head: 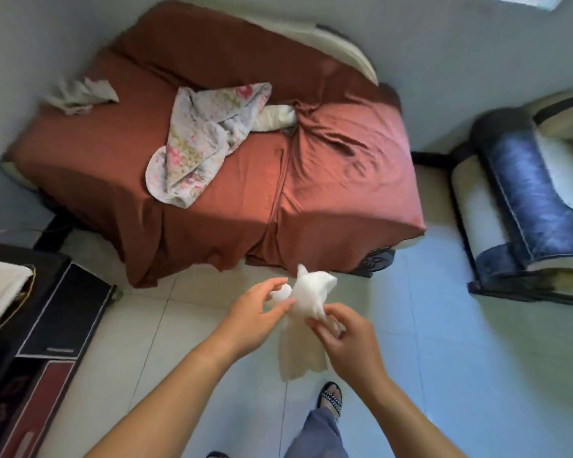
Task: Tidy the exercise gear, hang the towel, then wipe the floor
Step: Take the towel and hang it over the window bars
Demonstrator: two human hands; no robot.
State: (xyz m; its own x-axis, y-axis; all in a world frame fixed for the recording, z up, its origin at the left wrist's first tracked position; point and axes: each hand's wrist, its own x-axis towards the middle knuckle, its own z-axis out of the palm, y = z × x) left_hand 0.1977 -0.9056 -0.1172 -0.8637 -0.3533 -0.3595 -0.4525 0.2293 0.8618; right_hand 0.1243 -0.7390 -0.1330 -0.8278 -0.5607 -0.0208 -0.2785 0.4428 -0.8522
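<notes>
A crumpled white cloth (306, 294) hangs in the air above the pale tiled floor (444, 342), in front of the bed. My left hand (257, 320) pinches its upper left corner between thumb and fingers. My right hand (346, 342) pinches its lower part, and a loose flap hangs down below that hand. A flowered towel (201, 140) lies rumpled on the rust-brown bedcover (328, 193). A smaller pale cloth (80, 94) lies at the bed's far left edge by the wall.
A dark cabinet (47, 325) with a white cloth on top stands at the left. A blue and cream armchair (526, 200) stands at the right. My sandalled foot (330, 396) is on the tiles below my hands.
</notes>
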